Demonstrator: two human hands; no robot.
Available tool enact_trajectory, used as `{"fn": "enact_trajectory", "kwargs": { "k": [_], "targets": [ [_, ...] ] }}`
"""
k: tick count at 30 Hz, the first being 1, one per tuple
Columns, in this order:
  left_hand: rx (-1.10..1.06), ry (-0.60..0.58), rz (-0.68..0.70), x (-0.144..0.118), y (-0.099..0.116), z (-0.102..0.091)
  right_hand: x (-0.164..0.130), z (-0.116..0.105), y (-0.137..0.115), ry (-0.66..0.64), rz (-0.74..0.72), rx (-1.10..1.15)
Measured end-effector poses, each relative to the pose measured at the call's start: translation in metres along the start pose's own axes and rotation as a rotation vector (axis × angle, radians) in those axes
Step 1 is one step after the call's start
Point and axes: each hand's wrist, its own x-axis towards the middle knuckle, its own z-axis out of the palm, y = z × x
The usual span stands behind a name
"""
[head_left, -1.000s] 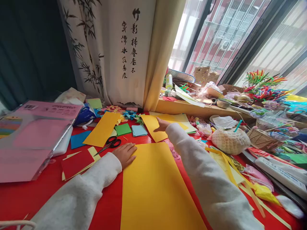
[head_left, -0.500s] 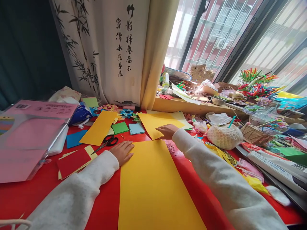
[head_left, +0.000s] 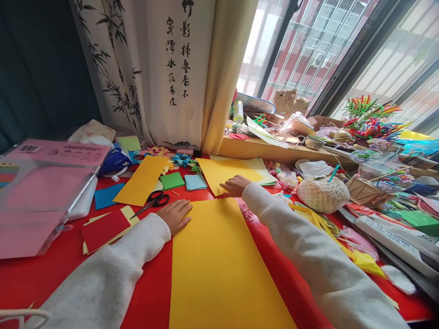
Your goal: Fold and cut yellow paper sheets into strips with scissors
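A large yellow paper sheet (head_left: 216, 265) lies lengthwise in front of me on the red table. My left hand (head_left: 174, 215) rests flat at its far left corner, fingers spread and touching the edge. Just past the sheet's far right corner is my right hand (head_left: 236, 186), palm down, with loosely bent fingers pointing left. It is over the near edge of another yellow sheet (head_left: 229, 171); its fingertips are partly hidden, and I see nothing held in it. Black-handled scissors (head_left: 156, 200) lie beside my left hand, their blades pointing toward the red paper pieces (head_left: 106, 230).
A yellow strip (head_left: 140, 180), green squares (head_left: 172, 181) and light blue squares (head_left: 195, 182) lie beyond my left hand. A pink paper pack (head_left: 51, 196) is at left. At right sit a netted round object (head_left: 322, 194), a woven basket (head_left: 366, 192) and craft clutter.
My right hand has shifted slightly left and its fingers look more bent. My left hand stays on the sheet's corner. The camera view has tilted down a little.
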Motion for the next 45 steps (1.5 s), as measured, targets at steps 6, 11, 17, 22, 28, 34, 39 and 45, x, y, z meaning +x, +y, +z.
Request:
{"fn": "enact_trajectory", "kwargs": {
  "k": [6, 11, 17, 22, 28, 34, 39, 45],
  "targets": [
    [0.0, -0.015, -0.012, 0.0, 0.002, -0.002, 0.012, 0.002, -0.009, 0.068, 0.12, -0.026],
    [-0.013, -0.008, -0.028, 0.0, 0.003, -0.004, 0.026, -0.001, -0.009, 0.149, 0.353, 0.0],
    [-0.009, -0.012, -0.023, 0.001, 0.003, -0.005, 0.038, -0.009, -0.009, 0.242, 0.623, 0.086],
    [-0.033, 0.001, -0.033, -0.001, 0.003, -0.001, 0.039, -0.014, -0.002, 0.317, 0.802, 0.19],
    [-0.016, -0.024, -0.168, 0.011, -0.001, -0.012, 0.028, -0.006, 0.02, 0.427, 0.95, 0.4],
    [0.022, -0.123, -0.327, 0.1, -0.028, -0.02, 0.023, 0.012, 0.03, 0.484, 0.927, 0.63],
    [0.026, -0.109, -0.417, 0.169, -0.061, 0.004, 0.022, 0.012, 0.034, 0.488, 0.916, 0.708],
    [0.002, -0.092, -0.379, 0.193, -0.078, 0.025, 0.015, 0.012, 0.043, 0.457, 0.931, 0.708]
  ]
}}
